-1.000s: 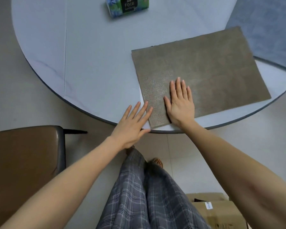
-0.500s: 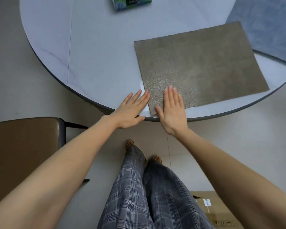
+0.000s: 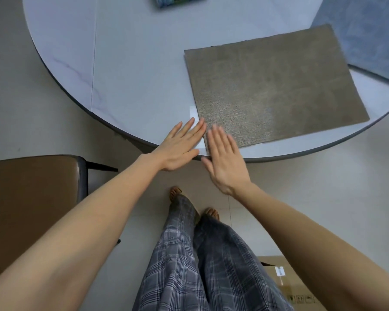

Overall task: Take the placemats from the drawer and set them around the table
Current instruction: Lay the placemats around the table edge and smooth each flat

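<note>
A taupe woven placemat (image 3: pixel 274 88) lies flat at centre right, on the round table (image 3: pixel 133 63) near its edge. Left hand (image 3: pixel 180 149) and right hand (image 3: pixel 225 162) hover flat-fingered at its lower-left corner, holding nothing.

Head view, steeply down, close.

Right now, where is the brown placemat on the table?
In the head view the brown placemat lies flat on the right part of the round table, near its front edge, beside a blue placemat further right.
</note>
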